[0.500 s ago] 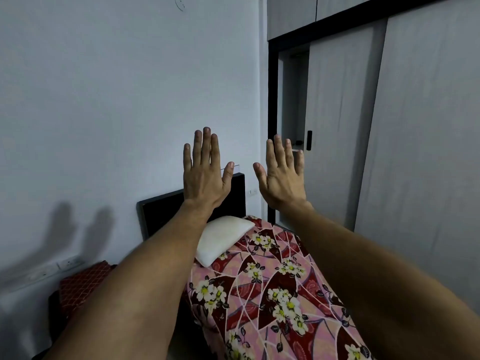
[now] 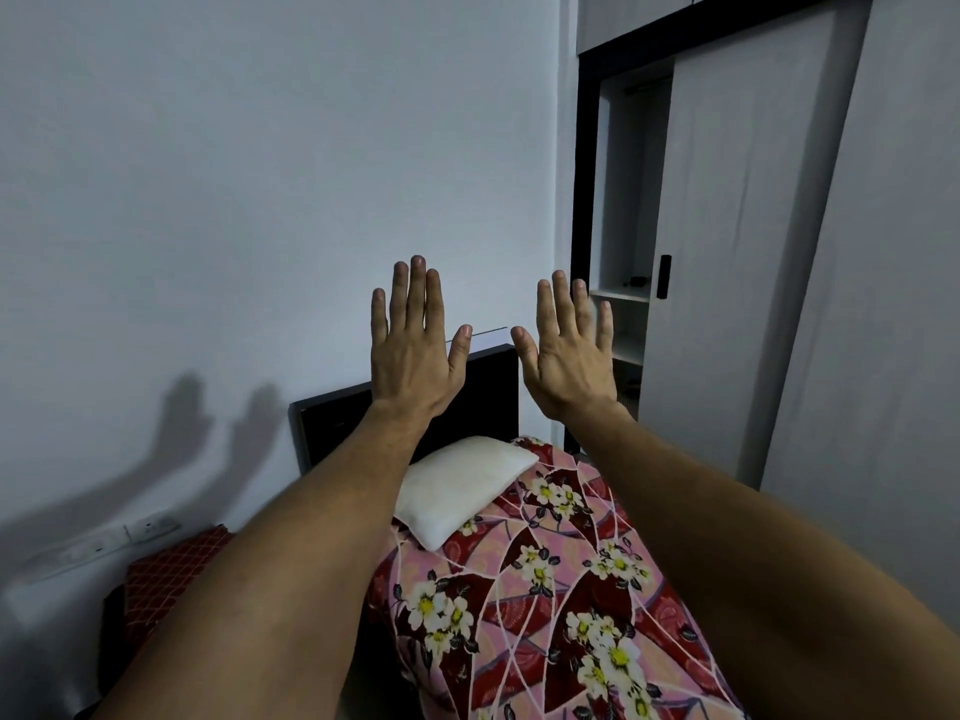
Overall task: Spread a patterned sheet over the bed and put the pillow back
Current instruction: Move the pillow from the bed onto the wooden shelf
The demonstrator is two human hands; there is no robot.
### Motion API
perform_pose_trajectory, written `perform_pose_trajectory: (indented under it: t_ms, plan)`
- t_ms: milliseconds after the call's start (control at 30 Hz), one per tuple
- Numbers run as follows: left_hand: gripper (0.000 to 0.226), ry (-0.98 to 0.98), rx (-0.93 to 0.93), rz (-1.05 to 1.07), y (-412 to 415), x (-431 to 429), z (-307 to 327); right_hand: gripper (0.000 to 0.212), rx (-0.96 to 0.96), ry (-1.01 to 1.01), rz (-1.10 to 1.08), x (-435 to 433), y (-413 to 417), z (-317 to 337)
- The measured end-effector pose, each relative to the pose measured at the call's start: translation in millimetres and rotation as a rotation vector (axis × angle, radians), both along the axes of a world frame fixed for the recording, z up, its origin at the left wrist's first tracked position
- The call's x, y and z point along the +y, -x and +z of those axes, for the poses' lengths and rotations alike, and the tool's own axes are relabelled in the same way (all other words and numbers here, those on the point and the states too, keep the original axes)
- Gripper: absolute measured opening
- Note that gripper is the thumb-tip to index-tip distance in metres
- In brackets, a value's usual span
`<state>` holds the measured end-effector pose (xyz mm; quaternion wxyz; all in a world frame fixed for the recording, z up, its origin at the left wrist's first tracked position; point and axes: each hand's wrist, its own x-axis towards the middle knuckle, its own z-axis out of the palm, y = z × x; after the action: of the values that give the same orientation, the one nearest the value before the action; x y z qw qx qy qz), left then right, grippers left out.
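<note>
A pink and maroon sheet with white flowers lies spread over the bed. A white pillow rests on it at the head end, in front of the dark headboard. My left hand and my right hand are raised in the air above the bed, backs toward me, fingers straight and spread. Neither hand touches or holds anything.
A white wall runs along the left with a socket strip low down. A red patterned cloth lies on something dark beside the bed. A wardrobe with a sliding door stands partly open at the right.
Both hands stay raised and spread; they have drifted slightly, and the view has shifted a little.
</note>
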<state>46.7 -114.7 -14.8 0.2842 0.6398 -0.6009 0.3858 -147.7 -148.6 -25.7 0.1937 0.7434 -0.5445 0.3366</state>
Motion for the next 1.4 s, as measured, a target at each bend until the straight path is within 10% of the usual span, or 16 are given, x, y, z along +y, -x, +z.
perform_pose_trajectory:
  t_ms: [1400]
  plan:
    - [0.073, -0.139, 0.006, -0.141, -250, -307, -57, 0.073, 0.003, -0.133, -0.111, -279, -234, -65]
